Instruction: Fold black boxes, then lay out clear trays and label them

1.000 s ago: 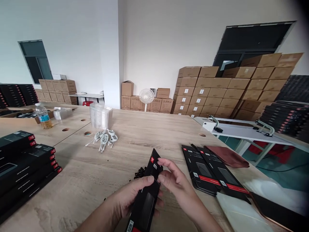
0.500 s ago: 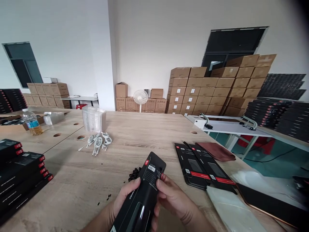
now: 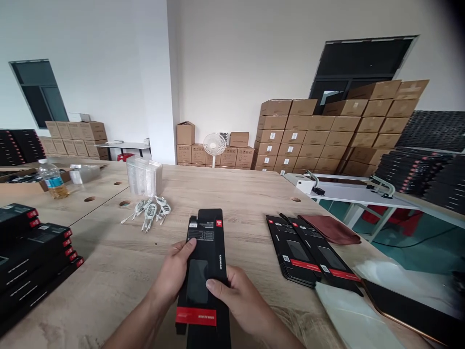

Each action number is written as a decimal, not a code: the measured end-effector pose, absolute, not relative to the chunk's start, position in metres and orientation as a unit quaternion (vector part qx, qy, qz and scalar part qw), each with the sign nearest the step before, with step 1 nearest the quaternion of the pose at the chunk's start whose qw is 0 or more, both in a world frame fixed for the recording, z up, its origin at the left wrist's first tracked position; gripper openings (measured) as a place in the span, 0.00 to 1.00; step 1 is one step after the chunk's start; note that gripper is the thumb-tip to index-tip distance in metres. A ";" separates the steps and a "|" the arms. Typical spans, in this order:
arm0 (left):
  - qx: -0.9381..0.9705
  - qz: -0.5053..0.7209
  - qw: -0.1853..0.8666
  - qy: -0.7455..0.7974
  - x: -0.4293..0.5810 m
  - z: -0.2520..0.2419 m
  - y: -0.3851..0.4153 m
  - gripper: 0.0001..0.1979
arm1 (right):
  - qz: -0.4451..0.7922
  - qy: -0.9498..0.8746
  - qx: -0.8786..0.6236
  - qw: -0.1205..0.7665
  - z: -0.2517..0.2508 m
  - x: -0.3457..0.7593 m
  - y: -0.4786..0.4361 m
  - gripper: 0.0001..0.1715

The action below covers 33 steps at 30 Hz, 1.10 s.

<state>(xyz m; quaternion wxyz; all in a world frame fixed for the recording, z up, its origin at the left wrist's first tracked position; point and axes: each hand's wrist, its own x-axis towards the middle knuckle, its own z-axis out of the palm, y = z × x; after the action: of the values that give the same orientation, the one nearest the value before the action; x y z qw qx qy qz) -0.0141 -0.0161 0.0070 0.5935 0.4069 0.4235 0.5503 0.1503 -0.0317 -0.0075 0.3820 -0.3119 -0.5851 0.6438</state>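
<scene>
Both hands grip a black cardboard box (image 3: 205, 249) over the table, its windowed face turned towards me. A red band crosses its near end, and flaps stick out at the far end. My left hand (image 3: 174, 269) holds the left edge, thumb on the printed face. The right edge is in my right hand (image 3: 241, 293), whose thumb presses beside the window. To the right lie similar flat black boxes (image 3: 294, 247), partly overlapping. Bundled white cables (image 3: 150, 211) rest beyond the box, in front of clear plastic trays (image 3: 145, 177).
Stacked black boxes (image 3: 36, 257) stand at the left. On the right are a brown cloth (image 3: 332, 229), translucent plastic bags (image 3: 358, 315) and a dark flat panel (image 3: 414, 305). A bottle (image 3: 54, 180) stands at the back left; cartons (image 3: 308, 135) line the far wall.
The box has turned from a slant to nearly straight, bringing its windowed, red-banded face into view. Both hands have shifted their hold along its edges. The small black pieces behind it are now hidden.
</scene>
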 end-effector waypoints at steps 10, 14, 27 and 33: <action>0.538 0.474 0.506 0.479 -0.013 -0.002 -0.017 0.25 | 0.548 -0.531 -0.449 0.465 -0.021 0.173 -0.012 0.50; 0.543 0.505 0.463 0.485 -0.013 -0.005 -0.017 0.39 | 0.615 -0.546 -0.382 0.422 -0.016 0.178 -0.014 0.51; 0.527 0.485 0.614 0.330 -0.007 0.000 -0.022 0.15 | 0.574 -0.507 -0.426 0.481 -0.009 0.172 -0.012 0.23; 0.574 0.452 0.612 0.304 -0.007 0.005 -0.029 0.14 | 0.496 -0.541 -0.458 0.501 -0.008 0.184 -0.003 0.25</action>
<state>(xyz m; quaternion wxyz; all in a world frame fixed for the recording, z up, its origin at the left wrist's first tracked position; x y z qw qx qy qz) -0.0065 -0.0289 0.0048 0.6117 0.5741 0.3038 0.4516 0.1837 -0.0025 -0.0079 0.5015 -0.4578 -0.5412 0.4961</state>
